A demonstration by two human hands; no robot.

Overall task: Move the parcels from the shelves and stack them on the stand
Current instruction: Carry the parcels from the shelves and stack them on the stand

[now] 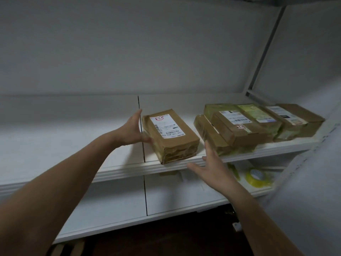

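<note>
Both of your hands are out at the shelf [110, 170]; your left hand [132, 130] lies flat against the left side of the nearest parcel [175, 143], fingers straight and together, pointing away from you, thumb laid low along that same side; your right hand [212, 168] is spread wide with the palm turned toward the parcel, hanging just in front of the shelf lip and a little below the parcel's right corner; it looks short of contact with the parcel, and whether its fingertips brush the neighbouring stack [239, 130] cannot be told. Between your hands the parcel sits on the shelf, brown paper under clear tape, lying flat and turned at an angle, a white label [167, 126] face up on top. Just beyond your right fingertips the stack is several more brown and greenish parcels, overlapping and leaning on one another, running off to the right along the same shelf. Under your right hand a lower shelf [184, 198] carries a roll of tape [256, 177], to the right of your wrist. Far above and to the right of your right hand a grey post [265, 48] slants up past the white wall [129, 43].
</note>
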